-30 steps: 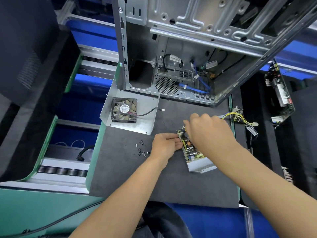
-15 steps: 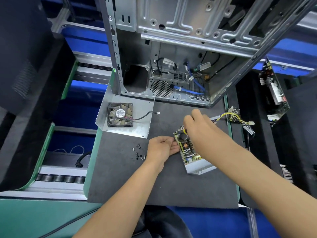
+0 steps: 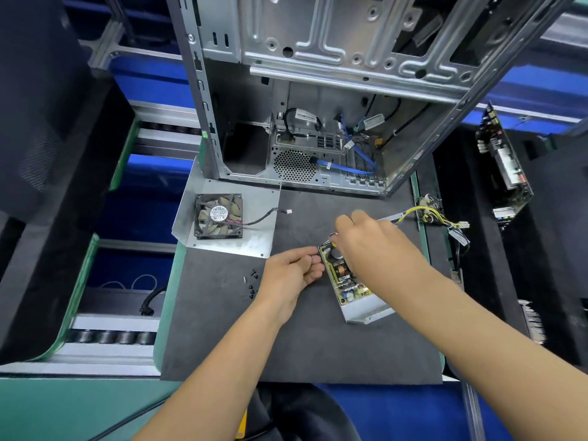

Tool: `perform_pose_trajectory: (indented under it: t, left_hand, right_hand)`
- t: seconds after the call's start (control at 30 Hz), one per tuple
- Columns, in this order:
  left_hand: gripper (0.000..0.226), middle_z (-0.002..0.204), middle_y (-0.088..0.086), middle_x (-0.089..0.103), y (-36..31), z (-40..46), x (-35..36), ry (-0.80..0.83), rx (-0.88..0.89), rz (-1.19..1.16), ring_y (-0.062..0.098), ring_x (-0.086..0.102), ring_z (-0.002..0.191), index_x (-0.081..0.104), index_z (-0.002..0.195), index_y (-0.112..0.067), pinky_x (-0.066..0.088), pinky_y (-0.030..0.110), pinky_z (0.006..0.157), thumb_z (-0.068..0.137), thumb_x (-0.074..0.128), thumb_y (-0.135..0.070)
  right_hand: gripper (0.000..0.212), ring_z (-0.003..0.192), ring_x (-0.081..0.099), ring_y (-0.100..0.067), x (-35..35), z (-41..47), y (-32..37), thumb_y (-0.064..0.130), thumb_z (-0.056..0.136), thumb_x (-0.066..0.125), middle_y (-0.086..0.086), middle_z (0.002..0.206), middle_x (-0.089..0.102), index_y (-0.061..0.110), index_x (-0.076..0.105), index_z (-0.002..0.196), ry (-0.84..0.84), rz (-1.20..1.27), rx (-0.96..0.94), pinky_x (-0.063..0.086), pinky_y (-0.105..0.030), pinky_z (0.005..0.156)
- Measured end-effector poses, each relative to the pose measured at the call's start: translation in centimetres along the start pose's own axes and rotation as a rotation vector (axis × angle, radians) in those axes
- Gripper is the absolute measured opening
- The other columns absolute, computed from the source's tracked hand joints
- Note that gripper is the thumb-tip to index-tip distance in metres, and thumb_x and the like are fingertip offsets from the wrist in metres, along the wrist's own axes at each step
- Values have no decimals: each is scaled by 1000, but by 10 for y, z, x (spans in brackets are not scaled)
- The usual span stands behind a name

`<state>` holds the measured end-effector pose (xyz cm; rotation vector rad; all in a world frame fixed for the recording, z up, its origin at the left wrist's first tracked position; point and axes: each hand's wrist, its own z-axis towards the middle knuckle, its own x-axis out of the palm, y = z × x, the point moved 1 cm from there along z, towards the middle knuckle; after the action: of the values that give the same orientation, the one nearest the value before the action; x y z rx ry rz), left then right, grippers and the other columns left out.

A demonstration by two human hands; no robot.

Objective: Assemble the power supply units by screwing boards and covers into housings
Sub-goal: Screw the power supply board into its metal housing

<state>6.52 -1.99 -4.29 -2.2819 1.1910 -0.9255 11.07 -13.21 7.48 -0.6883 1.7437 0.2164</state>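
On the dark mat (image 3: 222, 338), right of centre, one green circuit board (image 3: 345, 281) crowded with components sits in one open grey metal housing (image 3: 369, 313). The left hand (image 3: 291, 273) curls against the board's left edge. The right hand (image 3: 372, 246) covers its far end; its grasp cannot be told. About six loose black screws (image 3: 251, 283) lie just left.

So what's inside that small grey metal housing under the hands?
The small grey metal housing holds a green circuit board carrying components; the right hand covers its far end.
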Motion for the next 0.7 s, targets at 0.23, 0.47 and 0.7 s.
perform_pose_trajectory:
  t: [0.23, 0.47, 0.7]
  left_hand:
    - [10, 79, 8, 76, 3, -1, -8, -25, 0, -42, 19, 75, 76, 67, 98, -1, 58, 23, 68, 97, 58, 2]
    - [7, 77, 7, 75, 5, -1, -9, -32, -26, -114, 16, 73, 71, 72, 94, 0, 58, 21, 66, 92, 65, 1]
    - [10, 72, 11, 74, 3, -3, -9, -42, -42, -186, 19, 73, 67, 63, 99, 2, 58, 23, 62, 92, 60, 9]
  right_hand:
    - [22, 81, 46, -27, 0, -5, -17, 27, 100, 53, -4, 101, 42, 14, 37, 109, 54, 123, 65, 43, -36, 67]
    - [31, 92, 63, -38, 1, -3, -9, 43, 102, 41, -7, 74, 43, 15, 37, 90, 23, 119, 129, 33, -35, 62]
    - [20, 90, 56, -29, 6, -5, -10, 31, 102, 48, -4, 109, 41, 17, 44, 115, -29, 224, -12, 42, -35, 67]
